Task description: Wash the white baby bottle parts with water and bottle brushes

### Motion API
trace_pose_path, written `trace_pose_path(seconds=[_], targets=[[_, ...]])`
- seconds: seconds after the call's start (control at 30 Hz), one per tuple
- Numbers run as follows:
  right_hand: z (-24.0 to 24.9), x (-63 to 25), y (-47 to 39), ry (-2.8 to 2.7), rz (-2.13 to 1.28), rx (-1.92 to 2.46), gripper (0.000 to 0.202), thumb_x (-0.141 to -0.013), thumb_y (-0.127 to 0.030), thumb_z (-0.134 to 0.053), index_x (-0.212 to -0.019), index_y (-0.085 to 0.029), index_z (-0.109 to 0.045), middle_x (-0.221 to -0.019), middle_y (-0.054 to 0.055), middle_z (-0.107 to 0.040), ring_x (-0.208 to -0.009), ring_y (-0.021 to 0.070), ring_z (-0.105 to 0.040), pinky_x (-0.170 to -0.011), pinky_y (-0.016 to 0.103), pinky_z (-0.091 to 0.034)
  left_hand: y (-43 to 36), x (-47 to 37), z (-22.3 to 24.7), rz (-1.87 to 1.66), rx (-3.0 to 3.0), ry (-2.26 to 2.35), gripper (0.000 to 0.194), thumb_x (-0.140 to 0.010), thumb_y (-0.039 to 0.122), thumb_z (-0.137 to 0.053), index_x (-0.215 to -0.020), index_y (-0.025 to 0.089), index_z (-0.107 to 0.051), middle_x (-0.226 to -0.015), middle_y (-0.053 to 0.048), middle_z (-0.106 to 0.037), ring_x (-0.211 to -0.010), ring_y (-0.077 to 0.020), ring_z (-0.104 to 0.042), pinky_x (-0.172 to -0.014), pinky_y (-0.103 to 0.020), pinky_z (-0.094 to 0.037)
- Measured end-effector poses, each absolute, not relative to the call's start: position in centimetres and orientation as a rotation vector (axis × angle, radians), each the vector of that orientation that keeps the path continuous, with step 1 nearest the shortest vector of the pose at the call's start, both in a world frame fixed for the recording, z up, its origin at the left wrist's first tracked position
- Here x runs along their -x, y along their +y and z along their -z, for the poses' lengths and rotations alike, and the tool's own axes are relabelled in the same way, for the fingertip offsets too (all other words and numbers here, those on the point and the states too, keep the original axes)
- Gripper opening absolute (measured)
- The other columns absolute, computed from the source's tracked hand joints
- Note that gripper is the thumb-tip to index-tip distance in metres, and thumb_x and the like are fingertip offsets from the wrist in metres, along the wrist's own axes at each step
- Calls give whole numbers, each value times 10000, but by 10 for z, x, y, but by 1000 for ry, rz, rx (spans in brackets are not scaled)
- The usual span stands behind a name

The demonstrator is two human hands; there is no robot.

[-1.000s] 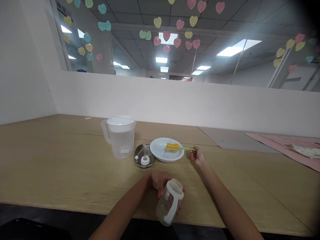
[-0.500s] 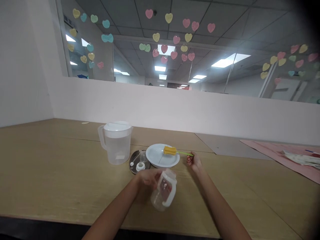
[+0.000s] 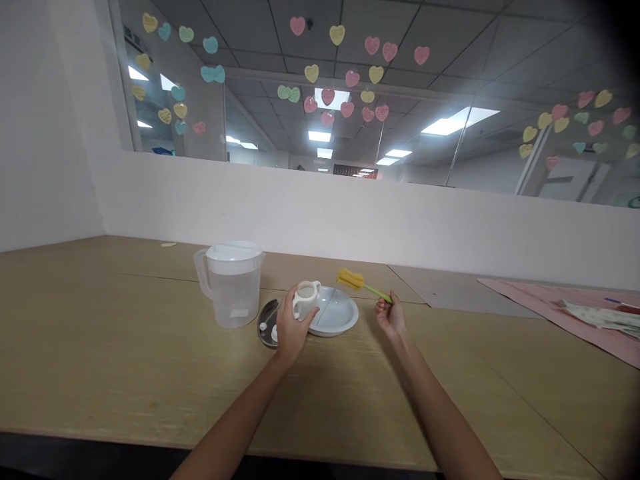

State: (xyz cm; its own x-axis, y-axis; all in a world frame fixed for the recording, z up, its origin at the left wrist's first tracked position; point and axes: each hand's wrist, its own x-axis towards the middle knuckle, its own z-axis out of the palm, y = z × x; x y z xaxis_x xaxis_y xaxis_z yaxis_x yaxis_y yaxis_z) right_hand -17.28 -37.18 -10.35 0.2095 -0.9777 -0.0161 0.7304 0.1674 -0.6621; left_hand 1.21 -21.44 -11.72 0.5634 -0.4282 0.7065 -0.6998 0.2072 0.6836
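My left hand (image 3: 293,327) is wrapped round a clear baby bottle (image 3: 307,293) with white handles, its open mouth showing. It holds the bottle over the left side of a white plate (image 3: 345,316). In my right hand (image 3: 391,317) is the green handle of a bottle brush (image 3: 351,279) with a yellow sponge head. The brush head is raised above the plate's far rim, pointing left, apart from the bottle. Partly hidden behind my left hand lies a round metal tray (image 3: 263,335) with small white bottle parts on it.
A lidded clear plastic pitcher (image 3: 235,293) with liquid in it stands left of the tray. To the far right, a pink cloth (image 3: 520,303) lies on the wooden table (image 3: 150,373) with packets and a pen on it. A white wall (image 3: 310,207) with windows rises behind.
My left hand has lifted the bottle forward from near the table's front to above the plate, turning its mouth up. My right hand has raised the brush off the plate.
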Motion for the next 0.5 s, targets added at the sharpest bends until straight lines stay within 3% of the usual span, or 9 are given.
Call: trace_pose_path(seconds=[0.13,0.5], targets=[[100,170,-367,429,1269,764,297,-785,-439,-516,-673,-165,-498,-442,-52,-493,-359,33,-443,-345,112,-371,-209,-15,118,-604,-1593,-1216,391,-776,293,-518,-1160,228,-487,-1146,-88,-531,-1048,-220,-473,-861,-356,-336],[106,166,-366,493,1198,998,316,-736,-438,-578,-693,-125,-585,-457,2,-556,-367,49,-467,-353,127,-374,-206,-19,118,-856,-1821,-1318,432,-794,173,-455,-1196,331,-455,-1233,-46,-486,-1078,-226,-443,-844,-366,-303]])
